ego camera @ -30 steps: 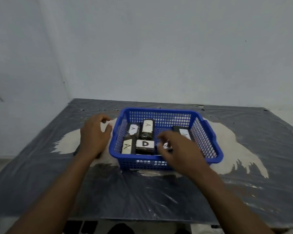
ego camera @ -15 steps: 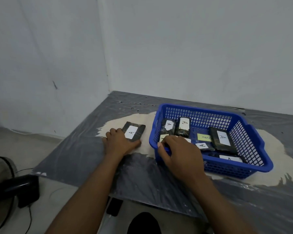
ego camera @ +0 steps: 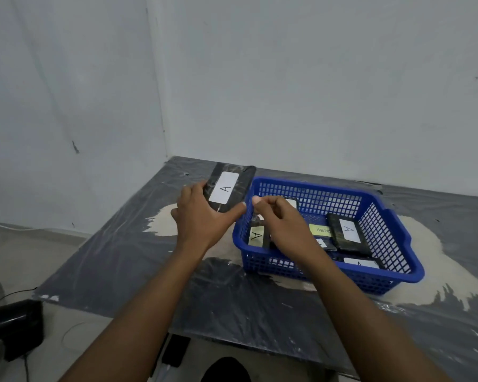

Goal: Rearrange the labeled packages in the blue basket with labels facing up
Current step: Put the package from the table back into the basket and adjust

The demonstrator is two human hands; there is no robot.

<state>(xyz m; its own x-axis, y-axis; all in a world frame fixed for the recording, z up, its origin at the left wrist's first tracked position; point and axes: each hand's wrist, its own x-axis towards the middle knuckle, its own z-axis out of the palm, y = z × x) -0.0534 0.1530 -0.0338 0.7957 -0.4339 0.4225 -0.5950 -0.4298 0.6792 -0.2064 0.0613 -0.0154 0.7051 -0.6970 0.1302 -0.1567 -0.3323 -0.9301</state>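
The blue basket (ego camera: 381,274) stands on the dark table (ego camera: 232,307). Left of the basket, my left hand (ego camera: 202,220) holds a black package (ego camera: 228,188) above the table, label A up, fingers closed on its near end. My right hand (ego camera: 280,219) is over the basket's left part, fingers curled; I cannot tell if it grips something. It hides some packages inside; a yellow label (ego camera: 320,230) is half covered.

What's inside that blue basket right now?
The blue basket holds black packages with white A labels facing up, one at right and one at left, plus a yellow note. The right hand covers the middle.
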